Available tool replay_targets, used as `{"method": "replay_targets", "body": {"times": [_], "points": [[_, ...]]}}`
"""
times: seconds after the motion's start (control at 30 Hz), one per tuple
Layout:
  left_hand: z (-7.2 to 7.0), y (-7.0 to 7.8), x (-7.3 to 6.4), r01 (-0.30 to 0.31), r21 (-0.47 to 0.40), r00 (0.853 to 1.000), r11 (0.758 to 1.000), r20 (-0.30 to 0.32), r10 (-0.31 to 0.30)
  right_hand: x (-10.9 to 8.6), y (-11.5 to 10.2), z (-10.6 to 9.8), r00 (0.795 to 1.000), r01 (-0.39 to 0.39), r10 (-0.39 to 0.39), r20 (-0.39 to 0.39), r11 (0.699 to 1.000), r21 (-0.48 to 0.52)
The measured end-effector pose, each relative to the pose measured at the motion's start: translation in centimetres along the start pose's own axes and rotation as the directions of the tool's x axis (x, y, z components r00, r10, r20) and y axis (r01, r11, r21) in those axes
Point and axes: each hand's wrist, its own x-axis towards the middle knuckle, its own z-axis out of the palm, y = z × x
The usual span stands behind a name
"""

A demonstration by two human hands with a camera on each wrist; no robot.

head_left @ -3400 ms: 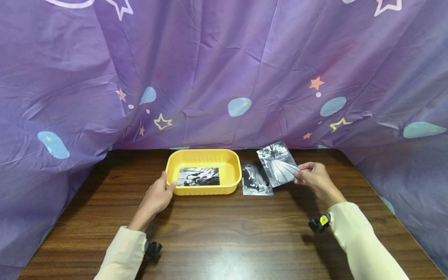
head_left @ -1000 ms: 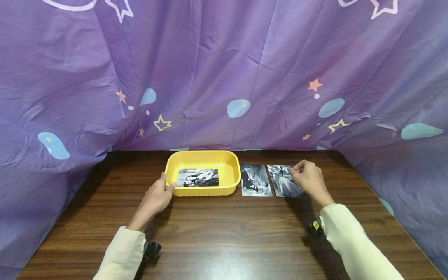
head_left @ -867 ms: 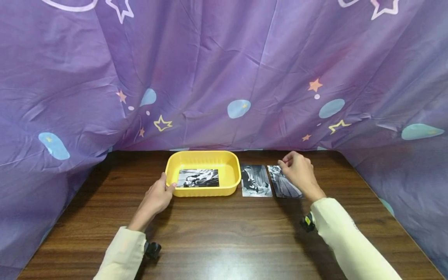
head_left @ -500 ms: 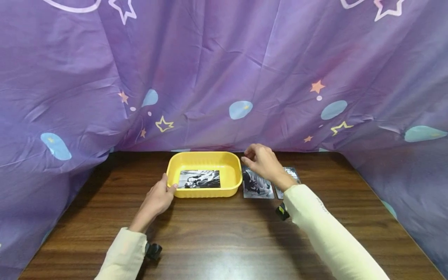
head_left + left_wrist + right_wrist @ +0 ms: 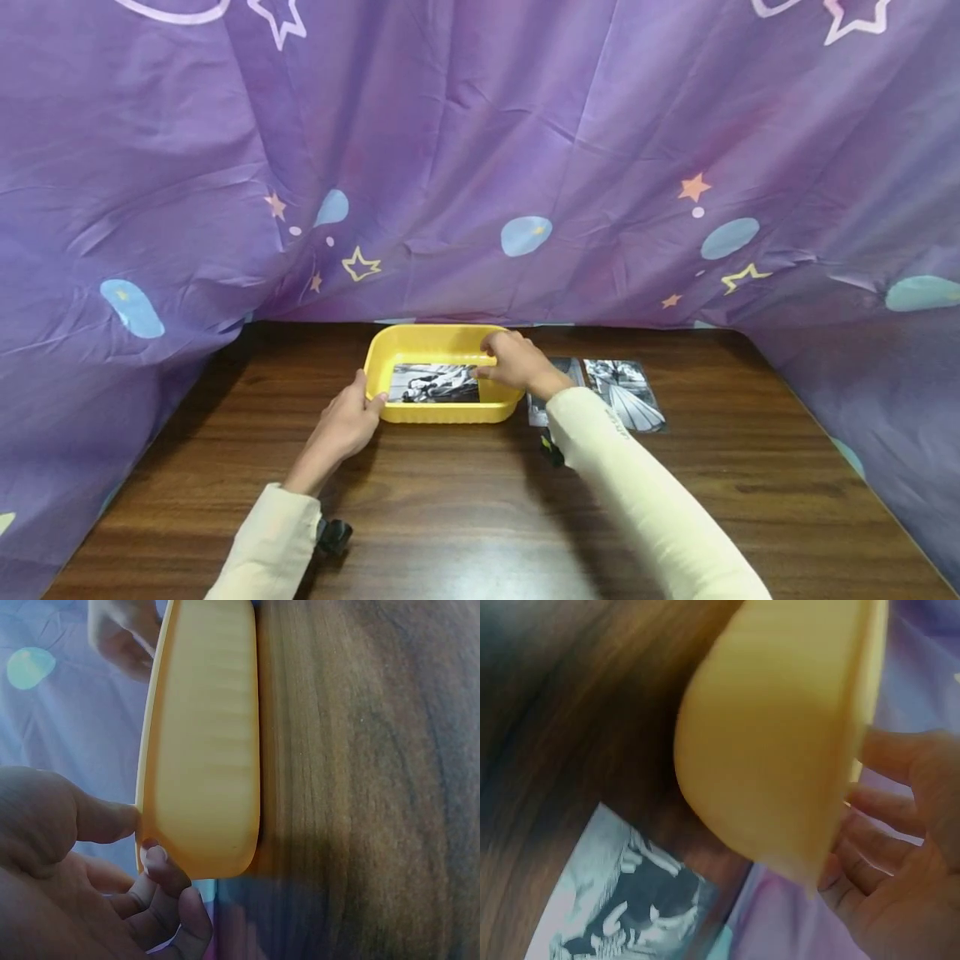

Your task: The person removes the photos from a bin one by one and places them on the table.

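Observation:
A yellow plastic basket (image 5: 442, 413) stands near the table's far edge, with a black-and-white photo (image 5: 431, 383) lying flat inside. My left hand (image 5: 345, 423) grips its left front corner; in the left wrist view, thumb and fingertips pinch the basket's rim (image 5: 150, 780). Over the right end of the basket reaches my right hand (image 5: 519, 363), thumb and fingers spread beside the photo's right edge and holding nothing. The right wrist view shows the fingers past the basket's rim (image 5: 862, 690). To the right lie two more photos, the nearer photo (image 5: 537, 412) partly covered by my forearm, the farther photo (image 5: 624, 393) fully visible.
The brown wooden table (image 5: 450, 500) reflects light near its front. A purple curtain (image 5: 450, 167) with stars and blobs hangs right behind the table's far edge and along both sides.
My right hand set the photo of a wide dress down on the table, let go, and swept left over the other photo into the basket's right end. My left hand has kept its grip.

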Motion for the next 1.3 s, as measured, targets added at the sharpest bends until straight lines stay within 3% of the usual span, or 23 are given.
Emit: {"method": "replay_targets", "body": {"times": [0.23,0.43,0.57,0.8,1.07,1.3], "points": [[0.2,0.0,0.1,0.002,-0.003,1.0,1.0,-0.005,-0.002,0.9,-1.3,2.0,0.993,-0.073,0.08,0.086,0.994,-0.084],[0.2,0.0,0.1,-0.007,-0.003,1.0,1.0,-0.013,0.007,1.1,-1.8,2.9,0.985,-0.131,0.15,0.088,0.974,-0.185],[0.2,-0.1,0.1,-0.006,-0.002,1.0,1.0,-0.014,0.006,1.2,-2.0,3.3,0.979,-0.152,0.175,0.101,0.968,-0.201],[0.1,0.1,0.0,0.003,0.0,1.0,1.0,-0.006,-0.003,1.2,-2.0,3.3,0.972,-0.181,0.2,0.123,0.972,-0.15],[0.1,0.2,0.1,0.013,-0.003,1.0,1.0,0.003,-0.013,1.5,-1.6,3.8,0.974,-0.205,0.209,0.086,0.977,-0.053],[0.0,0.1,0.1,0.009,0.003,1.0,1.0,-0.007,-0.009,1.6,-1.6,4.0,0.979,-0.196,0.198,0.054,0.98,-0.037]]}}
